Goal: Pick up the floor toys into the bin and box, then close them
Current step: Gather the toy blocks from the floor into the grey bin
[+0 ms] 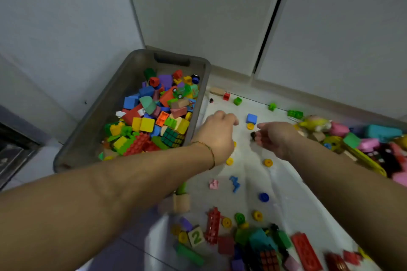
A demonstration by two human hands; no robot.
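A grey bin (114,94) stands open by the wall, heaped with coloured blocks and a puzzle cube (172,137). My left hand (217,132) hovers just right of the bin's rim, back up and fingers curled under; what lies inside them is hidden. My right hand (274,137) is beside it, palm turned left, pinching a small black toy piece (253,135) at its fingertips. Between and beyond the hands lie a blue cube (251,118) and a yellow ring (250,126) on the white sheet (282,191).
Loose toys dot the sheet: yellow rings (268,162), a blue ring (263,197), a red long brick (213,224), a number block (196,236). Green blocks (295,114) lie along the cabinet base. A pile of pink, teal and yellow toys (372,141) sits at the right.
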